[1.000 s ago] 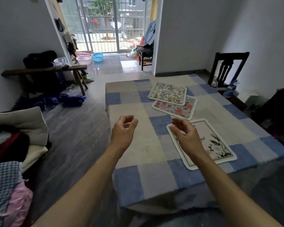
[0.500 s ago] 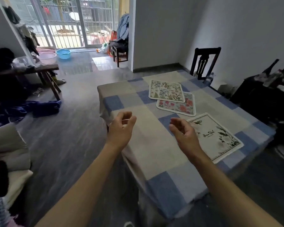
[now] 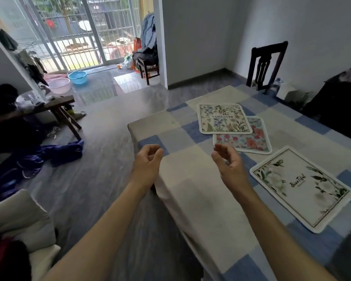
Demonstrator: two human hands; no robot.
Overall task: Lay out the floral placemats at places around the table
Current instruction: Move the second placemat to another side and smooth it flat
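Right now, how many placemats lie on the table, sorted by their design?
White placemat with green leaves: 1
Pink-flowered placemat: 1
Cream wildflower placemat: 1
Total: 3

Lived-in home dining room, clothed table (image 3: 201, 199), wooden chair (image 3: 265, 63), probably laundry (image 3: 49, 155) strewn, washbasins (image 3: 77, 77)
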